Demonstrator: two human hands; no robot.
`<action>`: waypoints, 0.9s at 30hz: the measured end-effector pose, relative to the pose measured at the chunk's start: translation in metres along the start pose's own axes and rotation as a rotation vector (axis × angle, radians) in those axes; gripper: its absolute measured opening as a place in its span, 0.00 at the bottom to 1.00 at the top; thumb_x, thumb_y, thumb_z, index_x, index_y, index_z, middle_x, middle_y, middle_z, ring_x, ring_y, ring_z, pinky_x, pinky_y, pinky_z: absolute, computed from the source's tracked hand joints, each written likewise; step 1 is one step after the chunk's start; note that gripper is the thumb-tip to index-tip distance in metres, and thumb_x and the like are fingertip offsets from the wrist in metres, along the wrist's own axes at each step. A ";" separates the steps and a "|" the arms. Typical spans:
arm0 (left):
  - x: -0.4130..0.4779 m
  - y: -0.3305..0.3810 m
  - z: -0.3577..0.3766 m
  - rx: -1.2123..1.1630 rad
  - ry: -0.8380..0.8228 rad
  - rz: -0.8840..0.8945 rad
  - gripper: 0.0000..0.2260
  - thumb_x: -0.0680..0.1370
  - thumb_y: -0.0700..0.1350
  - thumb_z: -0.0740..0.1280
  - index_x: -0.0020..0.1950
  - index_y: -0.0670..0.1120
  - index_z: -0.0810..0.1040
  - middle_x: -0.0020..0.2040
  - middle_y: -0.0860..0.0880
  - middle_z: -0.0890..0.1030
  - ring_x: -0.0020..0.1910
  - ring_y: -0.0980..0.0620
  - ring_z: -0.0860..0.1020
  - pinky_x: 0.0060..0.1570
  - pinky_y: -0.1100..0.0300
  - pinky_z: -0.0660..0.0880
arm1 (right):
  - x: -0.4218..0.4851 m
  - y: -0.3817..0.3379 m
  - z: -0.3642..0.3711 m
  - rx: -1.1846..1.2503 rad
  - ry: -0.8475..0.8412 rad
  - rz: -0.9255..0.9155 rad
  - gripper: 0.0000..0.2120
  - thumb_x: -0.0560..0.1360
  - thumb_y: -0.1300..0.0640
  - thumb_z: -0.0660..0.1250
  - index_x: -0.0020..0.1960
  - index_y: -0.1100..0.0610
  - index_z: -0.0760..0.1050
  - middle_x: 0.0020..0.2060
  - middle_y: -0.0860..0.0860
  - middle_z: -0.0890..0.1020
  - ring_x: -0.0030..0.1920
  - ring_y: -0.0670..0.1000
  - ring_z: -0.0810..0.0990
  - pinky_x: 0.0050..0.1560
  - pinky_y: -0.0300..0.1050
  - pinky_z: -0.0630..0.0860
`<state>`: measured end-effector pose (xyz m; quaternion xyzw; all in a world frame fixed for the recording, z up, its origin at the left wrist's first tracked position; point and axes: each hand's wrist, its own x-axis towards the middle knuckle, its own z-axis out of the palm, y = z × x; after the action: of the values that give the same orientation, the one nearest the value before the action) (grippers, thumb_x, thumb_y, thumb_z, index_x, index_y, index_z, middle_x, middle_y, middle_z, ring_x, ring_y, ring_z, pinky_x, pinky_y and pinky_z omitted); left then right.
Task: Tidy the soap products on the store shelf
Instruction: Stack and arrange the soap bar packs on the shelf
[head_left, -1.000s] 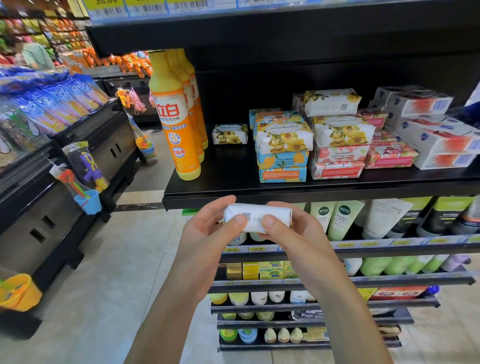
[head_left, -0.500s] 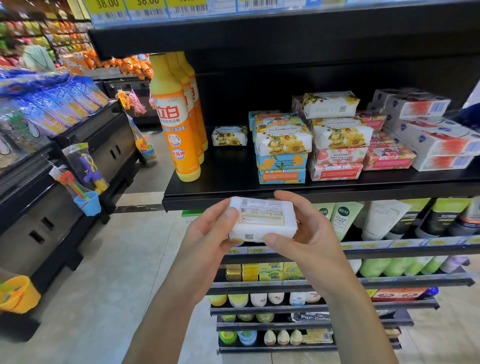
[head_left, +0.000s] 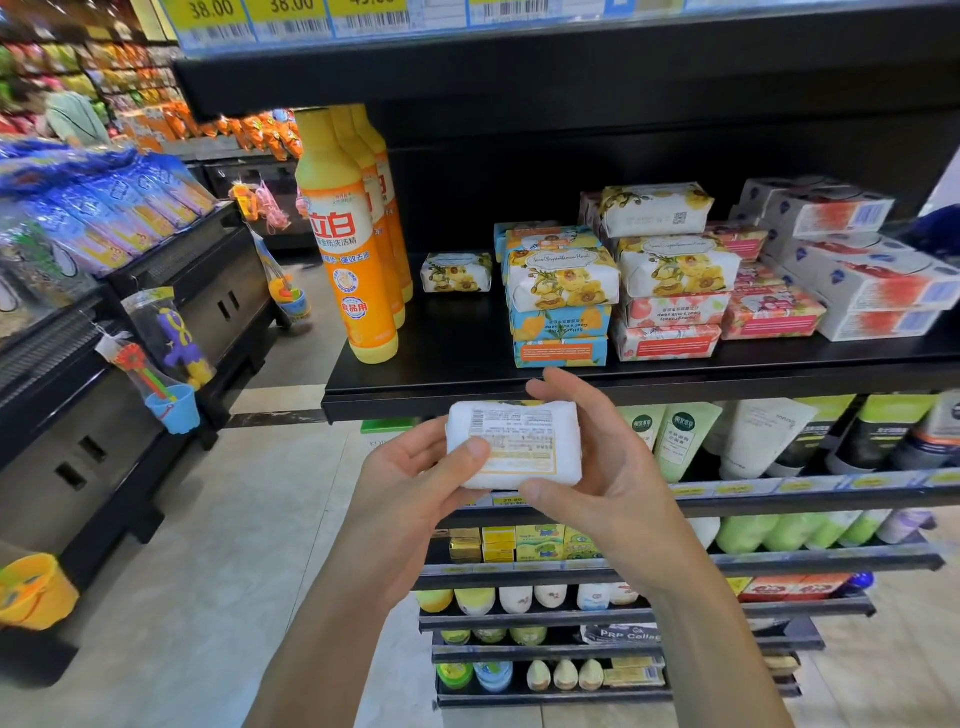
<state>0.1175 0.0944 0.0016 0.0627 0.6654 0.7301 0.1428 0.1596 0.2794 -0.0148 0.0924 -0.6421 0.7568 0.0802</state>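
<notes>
Holding noted: a white-wrapped soap bar sits between both hands, in the air in front of the black shelf and just below its front lip. Its printed label side, with a yellow band, faces the camera.

Left hand: grasps the bar's left end. The thumb lies on the label face and the fingers are curled behind the bar, mostly hidden.

Right hand: grasps the right end. The fingers wrap over the top edge and the thumb presses the lower right corner. The fingertips overlap the shelf lip in view; contact with it cannot be told.

On the shelf, left to right:
- A row of orange bottles, upright, at the left end, running front to back.
- One small floral soap, lying alone, set back from the edge, between the bottles and the stacks.
- A blue-and-orange stack with a yellow floral bar on top, near the front edge.
- Just beside it, a pink-and-red stack topped by two more floral bars, the uppermost tilted.
- Pink boxes, then white boxes with red print piled unevenly at the right end.

The shelf below carries green and white tubes, directly behind the right hand.
</notes>
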 end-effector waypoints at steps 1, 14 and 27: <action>0.000 0.000 0.000 -0.001 0.008 0.001 0.24 0.72 0.47 0.72 0.68 0.44 0.79 0.59 0.47 0.86 0.59 0.47 0.84 0.63 0.45 0.78 | 0.000 -0.001 0.001 0.003 0.023 0.022 0.36 0.72 0.68 0.75 0.76 0.49 0.67 0.67 0.43 0.78 0.64 0.49 0.80 0.54 0.46 0.82; -0.003 -0.003 -0.001 -0.008 0.044 0.014 0.26 0.70 0.44 0.75 0.68 0.49 0.79 0.59 0.48 0.86 0.59 0.46 0.84 0.63 0.43 0.78 | 0.000 -0.001 0.008 0.004 0.212 0.111 0.21 0.70 0.50 0.75 0.62 0.54 0.80 0.54 0.50 0.87 0.56 0.49 0.85 0.53 0.37 0.79; -0.010 0.003 0.002 -0.008 -0.015 0.018 0.28 0.69 0.59 0.70 0.67 0.49 0.77 0.57 0.49 0.86 0.59 0.52 0.83 0.56 0.58 0.81 | -0.005 -0.001 0.006 -0.017 0.164 -0.031 0.22 0.71 0.63 0.75 0.63 0.55 0.77 0.55 0.50 0.85 0.56 0.49 0.84 0.52 0.41 0.80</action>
<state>0.1273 0.0935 0.0059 0.0735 0.6607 0.7335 0.1416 0.1653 0.2737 -0.0140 0.0393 -0.6381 0.7551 0.1453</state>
